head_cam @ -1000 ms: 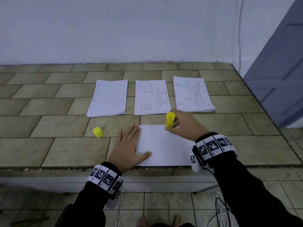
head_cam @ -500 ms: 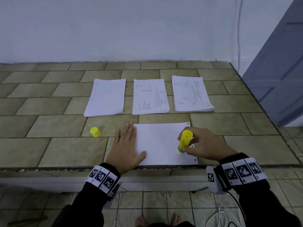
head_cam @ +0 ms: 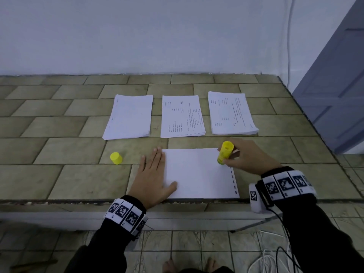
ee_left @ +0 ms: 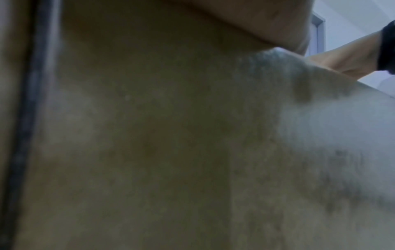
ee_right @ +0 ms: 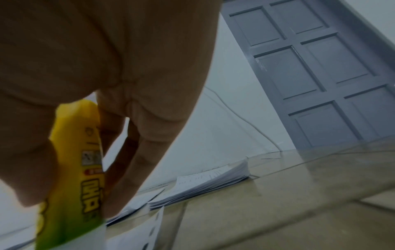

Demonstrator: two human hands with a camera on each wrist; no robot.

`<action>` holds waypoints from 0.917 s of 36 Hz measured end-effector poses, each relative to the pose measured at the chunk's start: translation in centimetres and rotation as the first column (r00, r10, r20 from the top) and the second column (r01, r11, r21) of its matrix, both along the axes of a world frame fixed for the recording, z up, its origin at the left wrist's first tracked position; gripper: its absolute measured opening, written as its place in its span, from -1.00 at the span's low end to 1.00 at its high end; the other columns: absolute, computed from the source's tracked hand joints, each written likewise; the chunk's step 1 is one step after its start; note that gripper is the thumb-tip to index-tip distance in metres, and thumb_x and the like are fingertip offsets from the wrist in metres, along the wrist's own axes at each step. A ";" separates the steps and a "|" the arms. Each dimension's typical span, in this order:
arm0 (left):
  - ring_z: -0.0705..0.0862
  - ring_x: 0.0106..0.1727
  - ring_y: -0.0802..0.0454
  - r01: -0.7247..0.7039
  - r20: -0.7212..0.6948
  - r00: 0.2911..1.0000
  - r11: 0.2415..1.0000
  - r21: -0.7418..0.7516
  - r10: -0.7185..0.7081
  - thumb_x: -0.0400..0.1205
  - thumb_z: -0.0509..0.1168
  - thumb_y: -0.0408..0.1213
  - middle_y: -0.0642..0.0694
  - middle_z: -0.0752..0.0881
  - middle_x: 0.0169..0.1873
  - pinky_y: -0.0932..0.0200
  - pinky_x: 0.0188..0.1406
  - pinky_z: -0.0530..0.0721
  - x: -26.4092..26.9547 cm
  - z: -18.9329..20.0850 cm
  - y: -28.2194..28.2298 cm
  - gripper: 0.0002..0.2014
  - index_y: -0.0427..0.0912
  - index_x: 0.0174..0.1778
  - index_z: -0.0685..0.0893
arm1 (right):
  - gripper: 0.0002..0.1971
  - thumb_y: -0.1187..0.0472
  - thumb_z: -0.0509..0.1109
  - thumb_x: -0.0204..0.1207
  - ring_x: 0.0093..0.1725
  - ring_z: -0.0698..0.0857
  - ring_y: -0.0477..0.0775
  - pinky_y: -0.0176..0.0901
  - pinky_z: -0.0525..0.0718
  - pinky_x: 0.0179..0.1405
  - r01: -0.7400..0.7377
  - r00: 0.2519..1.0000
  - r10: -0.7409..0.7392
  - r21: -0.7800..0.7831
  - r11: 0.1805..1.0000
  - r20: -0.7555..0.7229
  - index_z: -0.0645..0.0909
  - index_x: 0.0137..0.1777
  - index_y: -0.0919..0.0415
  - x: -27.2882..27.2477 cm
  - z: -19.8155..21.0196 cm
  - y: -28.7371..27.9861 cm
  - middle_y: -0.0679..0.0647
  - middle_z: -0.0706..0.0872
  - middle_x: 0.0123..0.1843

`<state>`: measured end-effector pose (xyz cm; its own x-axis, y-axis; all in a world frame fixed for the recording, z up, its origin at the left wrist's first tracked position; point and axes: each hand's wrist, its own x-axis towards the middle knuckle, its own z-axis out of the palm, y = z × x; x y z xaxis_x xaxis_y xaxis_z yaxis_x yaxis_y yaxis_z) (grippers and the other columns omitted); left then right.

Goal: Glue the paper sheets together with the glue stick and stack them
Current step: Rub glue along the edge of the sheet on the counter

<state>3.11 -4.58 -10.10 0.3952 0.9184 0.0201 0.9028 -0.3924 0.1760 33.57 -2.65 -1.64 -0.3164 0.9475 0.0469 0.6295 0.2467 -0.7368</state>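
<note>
Blank white paper sheet (head_cam: 197,172): rectangular, smooth, flat on the tiled ledge (head_cam: 59,174) at its near edge; a row of dark punched slots runs down its right margin.
Left hand (head_cam: 150,180): fingers straight and spread flat, pressing the sheet's left edge, thumb lying on the paper, palm partly on tile.
Glue stick (head_cam: 225,153): yellow plastic cylinder, printed label, uncapped; tilted, lower tip touching the sheet's far right corner; pinched by the right hand (head_cam: 250,158) between thumb and curled fingers.
Cap (head_cam: 116,158): small yellow cylinder, lying on tile well left of the sheet, beyond the left hand.
Three paper stacks beyond the sheet, in a row: left stack (head_cam: 129,116), nearly blank; middle stack (head_cam: 182,116), printed text; right stack (head_cam: 231,113), printed, the thickest, edges fanned.
Ledge: matte olive-beige rectangular tiles, staggered joints, rough chipped front edge.
Wrists: black sleeves, white bands bearing black square markers (head_cam: 126,212).
Grey panelled door (ee_right: 310,71): right of the ledge.
</note>
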 end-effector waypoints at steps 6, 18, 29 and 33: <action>-0.01 0.74 -0.16 -0.003 0.007 1.000 1.000 -0.005 0.003 0.50 -0.09 0.34 -0.29 0.04 0.71 -0.25 0.69 -0.09 0.0 0.1 0.0 0.02 -0.41 0.70 0.09 | -0.90 0.38 0.50 0.41 -0.11 0.75 0.09 -0.01 0.71 -0.05 0.120 0.992 -0.121 0.032 0.992 0.036 0.61 -0.20 0.30 -0.1 -0.1 2.2 0.10 0.75 -0.16; -0.19 0.74 -0.09 -0.022 -0.019 1.000 0.999 -0.041 0.021 0.47 -0.20 0.36 -0.23 -0.12 0.73 -0.15 0.70 -0.25 0.2 0.5 -0.1 0.04 -0.35 0.72 -0.06 | -0.79 -0.02 0.58 0.32 -0.19 0.63 -0.02 -0.16 0.52 -0.30 0.267 0.856 -0.302 0.143 0.953 0.420 0.61 -0.14 -0.08 1.4 1.3 1.5 -0.12 0.67 -0.27; -0.11 0.75 -0.11 -0.008 -0.006 1.000 1.000 -0.010 0.008 0.50 -0.14 0.34 -0.26 -0.04 0.73 -0.20 0.70 -0.17 0.0 0.2 -0.2 0.01 -0.38 0.72 0.02 | -0.76 0.03 0.47 0.47 -0.06 0.62 -0.04 -0.18 0.54 -0.13 0.260 0.706 -0.190 0.001 0.966 0.683 0.65 0.13 -0.05 2.6 1.1 0.4 -0.06 0.72 0.00; -0.14 0.75 -0.10 -0.011 -0.007 1.000 1.000 -0.018 0.011 0.50 -0.16 0.35 -0.25 -0.07 0.73 -0.19 0.71 -0.18 0.2 0.2 -0.1 0.01 -0.36 0.72 -0.01 | -0.66 0.10 0.48 0.49 0.00 0.62 0.07 -0.10 0.57 -0.05 0.355 0.770 -0.297 0.007 0.935 0.564 0.56 0.23 0.11 3.6 1.3 0.7 0.09 0.67 0.13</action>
